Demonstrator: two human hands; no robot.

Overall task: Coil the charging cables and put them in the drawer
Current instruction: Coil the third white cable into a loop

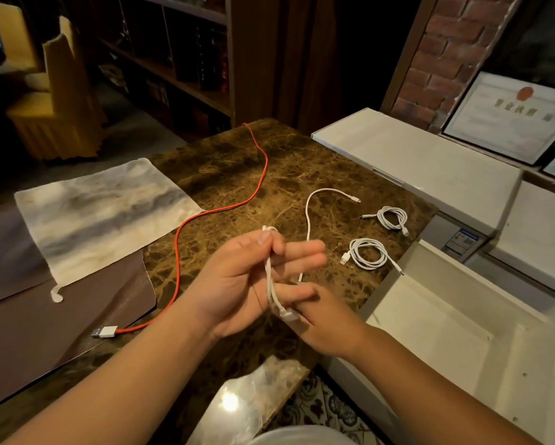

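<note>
- Left hand, centre frame, pinches loops of a smooth white charging cable; right hand grips its plug end.
- Two coiled white cables lie at right on veined brown marble tabletop.
- Orange cable snakes left of centre.
- White drawer is open at lower right.

A grey-white cloth is lying flat on the marble counter, overlapping a brown mat. Framed certificate is leaning against the brick wall, bookshelf sitting behind.

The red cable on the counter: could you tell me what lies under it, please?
The red cable lies mostly on bare marble counter; near its plug it crosses a brown mat.
</note>
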